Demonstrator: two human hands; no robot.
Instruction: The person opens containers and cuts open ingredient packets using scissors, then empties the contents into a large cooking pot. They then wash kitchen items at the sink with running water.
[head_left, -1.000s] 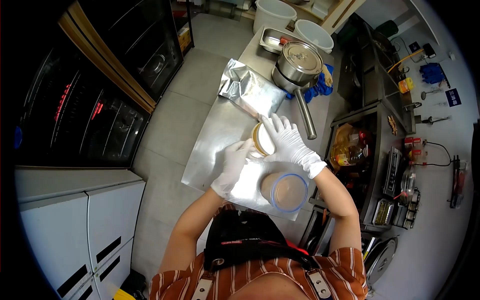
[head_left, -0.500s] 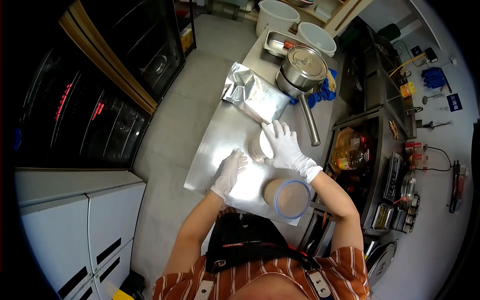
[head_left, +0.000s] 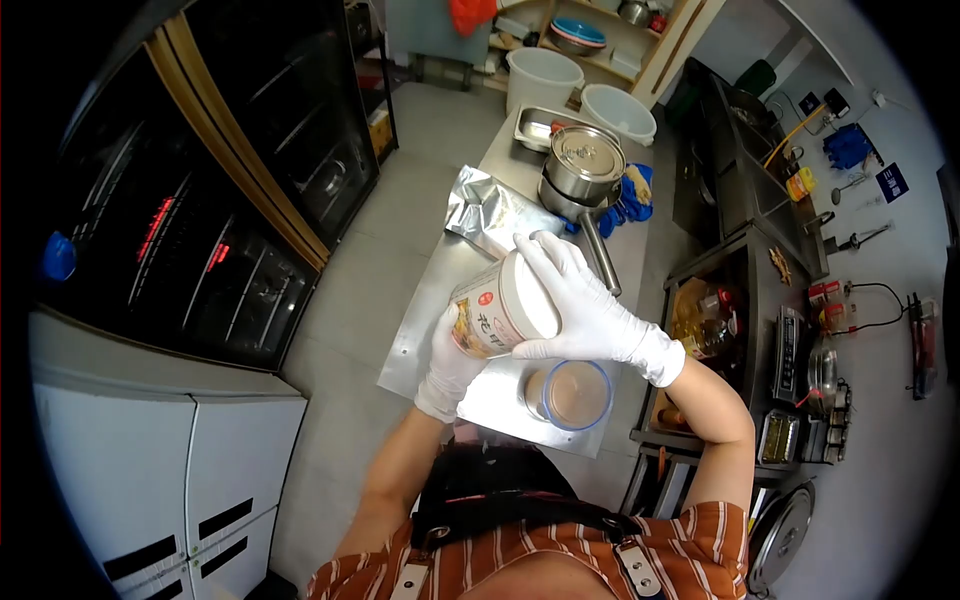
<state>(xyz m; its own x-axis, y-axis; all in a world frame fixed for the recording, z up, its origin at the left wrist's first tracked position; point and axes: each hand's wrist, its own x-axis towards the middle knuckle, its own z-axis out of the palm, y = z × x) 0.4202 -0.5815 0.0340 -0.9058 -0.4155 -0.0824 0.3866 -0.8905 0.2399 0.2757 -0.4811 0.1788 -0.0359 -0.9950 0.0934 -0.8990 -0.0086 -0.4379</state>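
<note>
A printed paper tub (head_left: 484, 312) with a white lid is lifted above the steel table (head_left: 420, 325), tilted so its lid faces right. My left hand (head_left: 450, 358), in a white glove, is closed around the tub's base; its fingers are partly hidden behind it. Spread over the white lid and gripping its rim is my gloved right hand (head_left: 588, 305). Close below stands a clear round container (head_left: 578, 395) with a blue rim and brownish contents. Beyond the tub lies a silver foil bag (head_left: 505, 212).
A lidded steel pot (head_left: 586, 160) sits on a long-handled pan (head_left: 602, 255) at the table's far end. Behind it are a steel tray (head_left: 535, 130) and two white buckets (head_left: 543, 78). A dark shelf unit (head_left: 705, 330) stands right, glass-door cabinets (head_left: 180, 210) left.
The tub has been raised off the table toward me and tilted. My left hand has moved from beside it to its base; my right hand stays on the lid.
</note>
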